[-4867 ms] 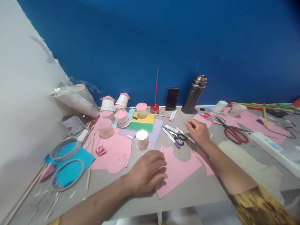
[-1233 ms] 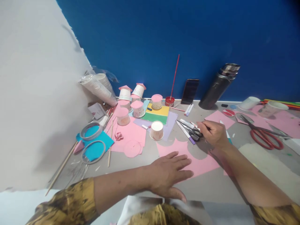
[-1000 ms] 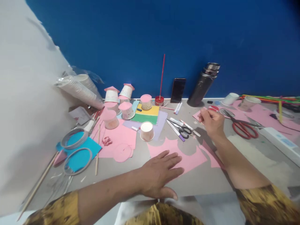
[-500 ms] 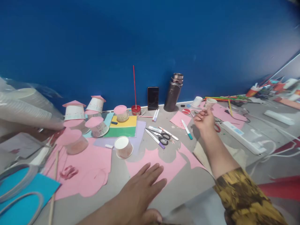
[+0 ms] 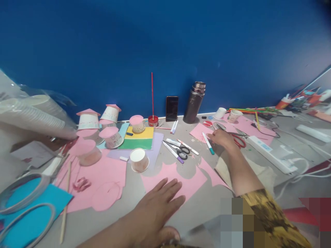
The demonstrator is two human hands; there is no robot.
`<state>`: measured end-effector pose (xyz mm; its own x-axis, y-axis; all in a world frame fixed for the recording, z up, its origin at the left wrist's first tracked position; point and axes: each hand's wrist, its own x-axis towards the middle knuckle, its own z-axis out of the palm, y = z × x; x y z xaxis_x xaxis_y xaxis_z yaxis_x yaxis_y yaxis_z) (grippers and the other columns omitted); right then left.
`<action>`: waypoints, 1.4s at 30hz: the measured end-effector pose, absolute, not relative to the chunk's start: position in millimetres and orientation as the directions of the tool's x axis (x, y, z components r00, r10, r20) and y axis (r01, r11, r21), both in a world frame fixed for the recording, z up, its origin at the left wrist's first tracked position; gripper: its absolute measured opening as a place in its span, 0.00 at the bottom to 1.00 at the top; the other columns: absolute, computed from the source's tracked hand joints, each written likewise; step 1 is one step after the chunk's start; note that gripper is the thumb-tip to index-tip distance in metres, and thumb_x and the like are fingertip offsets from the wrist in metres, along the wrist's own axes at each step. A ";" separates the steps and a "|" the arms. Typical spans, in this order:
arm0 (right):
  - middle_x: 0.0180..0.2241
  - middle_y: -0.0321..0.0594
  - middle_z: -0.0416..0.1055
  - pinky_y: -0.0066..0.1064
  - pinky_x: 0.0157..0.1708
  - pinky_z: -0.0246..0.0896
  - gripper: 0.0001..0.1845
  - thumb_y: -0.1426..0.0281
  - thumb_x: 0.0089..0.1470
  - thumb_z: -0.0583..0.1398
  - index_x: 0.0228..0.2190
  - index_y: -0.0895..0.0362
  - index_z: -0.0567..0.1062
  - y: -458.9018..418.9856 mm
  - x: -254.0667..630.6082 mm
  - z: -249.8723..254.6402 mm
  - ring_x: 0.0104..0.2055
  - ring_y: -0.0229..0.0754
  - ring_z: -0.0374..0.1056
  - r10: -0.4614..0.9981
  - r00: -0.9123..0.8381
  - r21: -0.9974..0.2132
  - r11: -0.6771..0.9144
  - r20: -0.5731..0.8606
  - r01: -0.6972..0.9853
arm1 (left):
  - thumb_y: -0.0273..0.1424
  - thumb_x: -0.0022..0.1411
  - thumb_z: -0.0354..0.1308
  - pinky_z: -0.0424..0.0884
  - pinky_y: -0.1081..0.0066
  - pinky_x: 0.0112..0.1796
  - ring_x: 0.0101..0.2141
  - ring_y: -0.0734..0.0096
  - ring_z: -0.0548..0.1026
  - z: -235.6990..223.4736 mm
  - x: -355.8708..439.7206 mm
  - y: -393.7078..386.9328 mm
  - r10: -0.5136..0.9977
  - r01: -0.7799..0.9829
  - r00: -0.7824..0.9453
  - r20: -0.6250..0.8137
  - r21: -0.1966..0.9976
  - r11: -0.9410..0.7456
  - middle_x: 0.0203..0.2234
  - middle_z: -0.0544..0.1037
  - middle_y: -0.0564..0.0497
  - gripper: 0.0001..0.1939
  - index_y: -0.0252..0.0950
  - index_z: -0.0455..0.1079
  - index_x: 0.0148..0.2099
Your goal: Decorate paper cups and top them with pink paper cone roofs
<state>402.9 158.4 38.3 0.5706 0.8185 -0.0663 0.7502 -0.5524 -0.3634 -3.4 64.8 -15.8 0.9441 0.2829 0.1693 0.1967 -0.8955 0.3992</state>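
Observation:
My left hand [image 5: 161, 203] lies flat with spread fingers, its fingertips on a cut pink sheet [image 5: 170, 175] with scalloped edges. My right hand [image 5: 222, 137] is low over the table at the right, fingers apart and partly hidden; I see nothing held. It is near a small pink paper piece [image 5: 199, 132], a teal-capped marker [image 5: 208, 143] and red-handled scissors [image 5: 239, 140]. Beyond it stands a patterned paper cup [image 5: 234, 116], apart from the fingers. Black-handled scissors [image 5: 184, 150] lie among markers ahead of my left hand. An upright paper cup [image 5: 139, 160] stands to their left.
Several pink-topped cups [image 5: 110, 136] stand at left, beside stacked cups in plastic [image 5: 36, 113]. A dark flask [image 5: 193, 105] and a phone [image 5: 171, 109] stand by the blue wall. A power strip [image 5: 270, 155] with cables lies at right. Blue paper [image 5: 33, 220] is front left.
My right hand has moved down and slightly left, away from the patterned cup, which now shows fully. My left hand stays on the pink sheet. The view has shifted slightly left.

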 end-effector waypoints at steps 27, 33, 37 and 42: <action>0.28 0.41 0.77 0.31 0.28 0.45 0.24 0.55 0.66 0.55 0.23 0.54 0.74 162.8 335.8 27.3 0.30 0.41 0.67 0.925 0.365 -0.249 -0.330 0.106 0.910 | 0.58 0.69 0.51 0.51 0.39 0.69 0.72 0.40 0.55 6.8 -5.2 71.8 0.210 0.164 0.976 0.061 0.433 -0.887 0.72 0.58 0.33 0.41 0.37 0.56 0.73; 0.26 0.42 0.76 0.31 0.28 0.44 0.24 0.56 0.66 0.54 0.22 0.54 0.74 163.4 320.8 21.0 0.29 0.41 0.66 0.941 0.286 -0.262 -0.235 0.179 0.936 | 0.58 0.69 0.50 0.52 0.39 0.69 0.71 0.40 0.55 8.7 -4.1 71.2 0.216 0.172 0.975 0.055 0.428 -0.887 0.72 0.58 0.32 0.41 0.36 0.58 0.72; 0.25 0.41 0.76 0.31 0.28 0.44 0.24 0.57 0.65 0.55 0.21 0.54 0.73 164.1 319.7 18.2 0.29 0.41 0.66 0.945 0.248 -0.271 -0.187 0.212 0.944 | 0.58 0.69 0.50 0.52 0.40 0.68 0.71 0.40 0.56 8.3 -4.3 71.1 0.219 0.173 0.974 0.062 0.425 -0.889 0.72 0.58 0.33 0.41 0.37 0.57 0.73; 0.23 0.40 0.73 0.32 0.28 0.44 0.24 0.57 0.65 0.55 0.19 0.54 0.70 164.1 321.7 16.9 0.27 0.41 0.64 0.945 0.221 -0.288 -0.148 0.240 0.946 | 0.58 0.69 0.50 0.52 0.39 0.68 0.71 0.40 0.56 9.0 -4.3 71.0 0.214 0.169 0.975 0.060 0.422 -0.891 0.72 0.59 0.32 0.41 0.37 0.57 0.73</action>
<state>321.7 164.1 16.9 0.2210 0.9454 0.2396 0.9461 -0.1482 -0.2879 -4.3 71.0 9.0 0.9750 0.2138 0.0599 0.1694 -0.8905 0.4223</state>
